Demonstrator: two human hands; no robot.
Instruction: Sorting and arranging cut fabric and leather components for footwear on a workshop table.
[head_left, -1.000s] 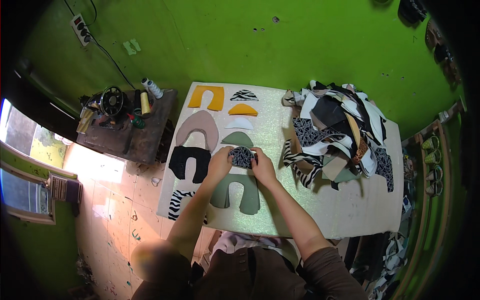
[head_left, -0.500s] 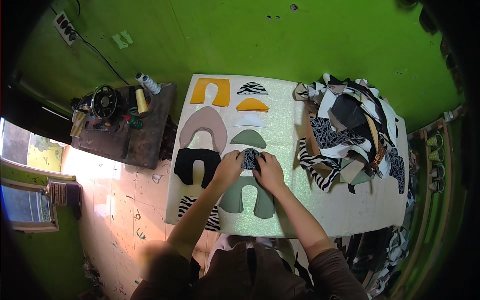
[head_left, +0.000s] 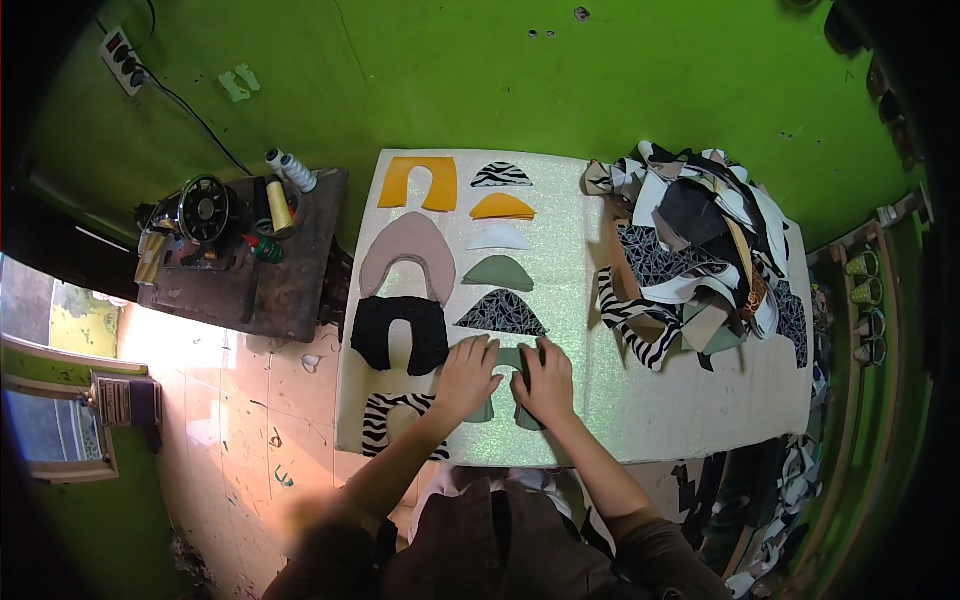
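Note:
My left hand (head_left: 467, 377) and my right hand (head_left: 546, 385) grip the two sides of a sage-green U-shaped piece (head_left: 510, 357), thumbs toward its cutout and fingers over its upper edge. My hands hide much of its outer sides. Just beyond my fingertips a black-and-grey line-patterned half-moon piece (head_left: 502, 314) lies flat. Farther up that column are half-moon pieces in green (head_left: 498, 272), white (head_left: 498, 237), yellow (head_left: 503, 207) and zebra print (head_left: 502, 175). Left of my left hand lie a black U-shaped piece (head_left: 372, 335) and a zebra-print one (head_left: 378, 425), partly behind my forearm.
Beige (head_left: 410, 240) and yellow (head_left: 392, 182) U-shaped pieces lie at the table's far left. A heap of mixed scraps (head_left: 690, 240) covers the right of the pale table (head_left: 690, 410). A sewing machine (head_left: 205, 212) with thread cones (head_left: 297, 172) stands on a dark table at left.
Both hands have let go of the patterned half-moon piece, which now lies spread flat below the green one. They have moved nearer to me, onto the green U-shaped piece.

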